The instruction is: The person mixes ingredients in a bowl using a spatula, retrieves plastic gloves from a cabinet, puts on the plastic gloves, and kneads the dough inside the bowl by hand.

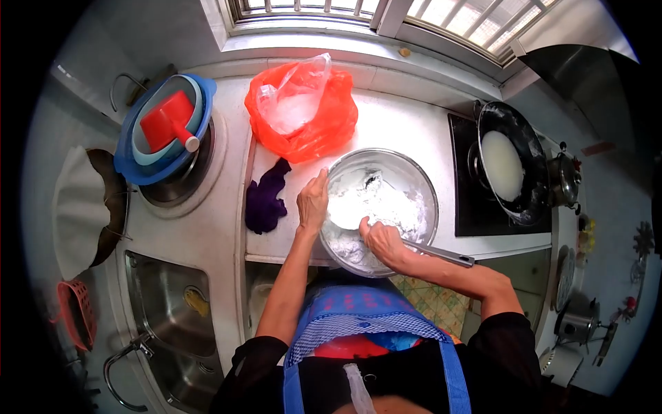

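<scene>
Plainly, the left hand [313, 203] clasped the left rim of the bowl [425, 181], while the right hand [383, 243] was closed around a tool [441, 253] whose handle crossed the bowl's near right rim. Just beyond its fingertips, powder [389, 207] lay loose in the bowl, probably soft and easily scattered; the bowl itself seemed stiff and rather slick, best held by its rim.

A kitchen, plainly — sink [162, 286] and tap [110, 369] at the left, wok [529, 138] on a black hob [469, 219] at the right
</scene>
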Action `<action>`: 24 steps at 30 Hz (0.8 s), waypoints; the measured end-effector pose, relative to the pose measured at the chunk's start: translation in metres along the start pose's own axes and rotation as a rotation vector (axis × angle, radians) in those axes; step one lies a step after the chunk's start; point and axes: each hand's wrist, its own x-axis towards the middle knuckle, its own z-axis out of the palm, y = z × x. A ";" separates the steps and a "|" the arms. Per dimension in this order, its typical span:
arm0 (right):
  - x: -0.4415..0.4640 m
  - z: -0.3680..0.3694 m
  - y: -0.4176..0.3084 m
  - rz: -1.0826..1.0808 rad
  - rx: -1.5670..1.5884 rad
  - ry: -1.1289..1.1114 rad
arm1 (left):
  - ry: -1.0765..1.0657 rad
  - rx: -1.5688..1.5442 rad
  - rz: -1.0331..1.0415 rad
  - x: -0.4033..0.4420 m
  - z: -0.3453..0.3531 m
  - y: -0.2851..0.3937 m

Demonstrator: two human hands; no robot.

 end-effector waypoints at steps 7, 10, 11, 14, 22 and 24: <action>-0.078 -0.018 -0.009 0.050 -0.040 -0.171 | 0.034 -0.036 -0.005 -0.005 0.001 0.000; -0.084 -0.038 0.015 0.089 0.180 -0.173 | 0.060 -0.069 -0.025 -0.007 0.001 0.004; -0.082 -0.049 0.025 0.089 0.227 -0.192 | 0.052 -0.066 -0.042 -0.008 0.000 0.006; -0.058 -0.064 0.049 0.141 0.282 -0.174 | 0.055 -0.045 -0.051 -0.011 -0.001 0.005; 0.043 0.024 0.062 0.015 0.447 -0.007 | -0.026 -0.029 -0.119 -0.007 -0.005 0.007; 0.045 0.017 0.043 -0.068 0.503 -0.075 | -0.031 -0.025 -0.137 -0.008 -0.004 0.007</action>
